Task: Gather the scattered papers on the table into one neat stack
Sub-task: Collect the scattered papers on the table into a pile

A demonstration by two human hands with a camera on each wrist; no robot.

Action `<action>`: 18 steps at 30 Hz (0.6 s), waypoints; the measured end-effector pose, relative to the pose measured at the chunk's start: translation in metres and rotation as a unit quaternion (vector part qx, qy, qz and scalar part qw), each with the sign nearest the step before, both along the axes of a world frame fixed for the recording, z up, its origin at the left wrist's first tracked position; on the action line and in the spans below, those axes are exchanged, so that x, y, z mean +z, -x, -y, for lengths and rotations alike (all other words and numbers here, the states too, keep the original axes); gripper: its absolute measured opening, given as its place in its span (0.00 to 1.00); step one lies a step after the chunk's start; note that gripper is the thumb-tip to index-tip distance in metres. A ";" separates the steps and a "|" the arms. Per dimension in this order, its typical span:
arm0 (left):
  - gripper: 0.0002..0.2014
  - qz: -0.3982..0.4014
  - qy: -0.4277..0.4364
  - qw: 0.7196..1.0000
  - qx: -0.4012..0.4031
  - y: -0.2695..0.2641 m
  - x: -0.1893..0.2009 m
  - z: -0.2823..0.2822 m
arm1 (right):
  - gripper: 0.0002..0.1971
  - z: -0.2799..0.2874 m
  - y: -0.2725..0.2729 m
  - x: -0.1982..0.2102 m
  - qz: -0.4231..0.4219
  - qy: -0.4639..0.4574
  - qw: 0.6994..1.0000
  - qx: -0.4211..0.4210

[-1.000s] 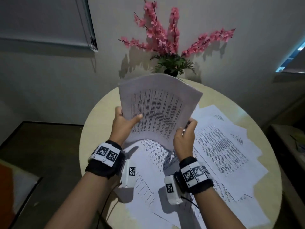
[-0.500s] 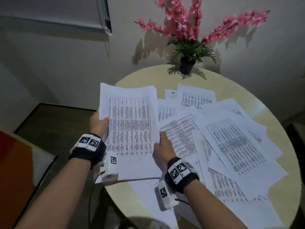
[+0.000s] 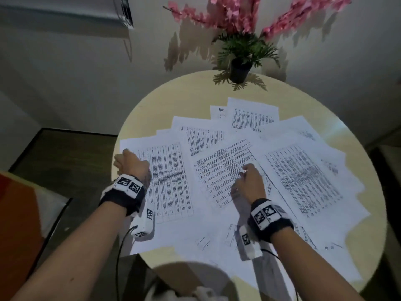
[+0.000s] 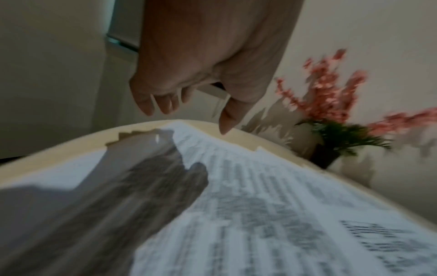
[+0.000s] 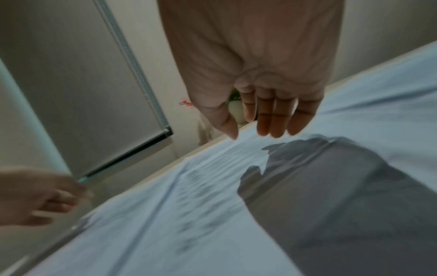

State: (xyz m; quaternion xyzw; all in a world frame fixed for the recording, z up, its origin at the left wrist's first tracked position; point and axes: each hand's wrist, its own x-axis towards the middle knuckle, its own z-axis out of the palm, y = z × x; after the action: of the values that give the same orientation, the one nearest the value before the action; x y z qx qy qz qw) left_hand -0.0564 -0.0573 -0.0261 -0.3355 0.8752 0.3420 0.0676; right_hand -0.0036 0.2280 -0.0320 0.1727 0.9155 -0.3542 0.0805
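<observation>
Printed white sheets lie fanned and overlapping across the round beige table (image 3: pixel 173 101). A squared bundle of papers (image 3: pixel 171 185) lies flat at the table's left edge, its near corner overhanging. My left hand (image 3: pixel 130 164) hovers over that bundle's far left corner; in the left wrist view the left hand (image 4: pixel 189 112) hangs with relaxed fingers and holds nothing. My right hand (image 3: pixel 249 181) is over a middle sheet (image 3: pixel 219 166). The right wrist view shows the right hand (image 5: pixel 260 130) with straight fingers pointing down just above the paper, empty.
A dark pot with pink blossoms and green fronds (image 3: pixel 240 68) stands at the table's far edge against the wall. A window blind (image 3: pixel 65 9) hangs at upper left. Dark floor and an orange-and-white object (image 3: pixel 19 213) lie left of the table.
The bundle that both hands held upright now lies flat at the table's left edge. Both hands have let go of it, and the right hand has moved right over the middle sheets.
</observation>
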 end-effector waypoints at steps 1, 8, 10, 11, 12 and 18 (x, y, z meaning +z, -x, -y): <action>0.25 -0.017 -0.015 0.999 -0.043 0.005 0.000 -0.013 | 0.21 -0.022 0.002 0.002 0.015 -0.075 0.997 -0.012; 0.07 -0.010 -0.127 0.953 -0.276 0.009 -0.014 -0.139 | 0.36 -0.113 -0.015 -0.016 0.214 -0.289 0.933 -0.022; 0.15 0.023 -0.138 0.941 -0.308 -0.001 -0.020 -0.172 | 0.36 -0.127 -0.018 -0.022 0.212 -0.264 0.941 -0.003; 0.19 0.030 -0.149 0.935 -0.319 -0.008 -0.022 -0.188 | 0.34 -0.132 -0.019 -0.022 0.202 -0.273 0.940 0.012; 0.21 0.038 -0.167 0.931 -0.323 -0.016 -0.022 -0.205 | 0.30 -0.138 -0.019 -0.025 0.185 -0.289 0.939 0.026; 0.05 0.121 -0.281 0.896 -0.322 -0.059 -0.020 -0.292 | 0.02 -0.180 -0.008 -0.005 0.102 -0.235 0.967 0.016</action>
State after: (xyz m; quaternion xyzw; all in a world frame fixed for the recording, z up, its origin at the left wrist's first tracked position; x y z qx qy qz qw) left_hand 0.0028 0.2348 -0.0460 -0.0417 0.7876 0.4901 0.3712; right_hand 0.0040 0.4075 -0.0368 0.2070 0.9627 -0.1085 0.1366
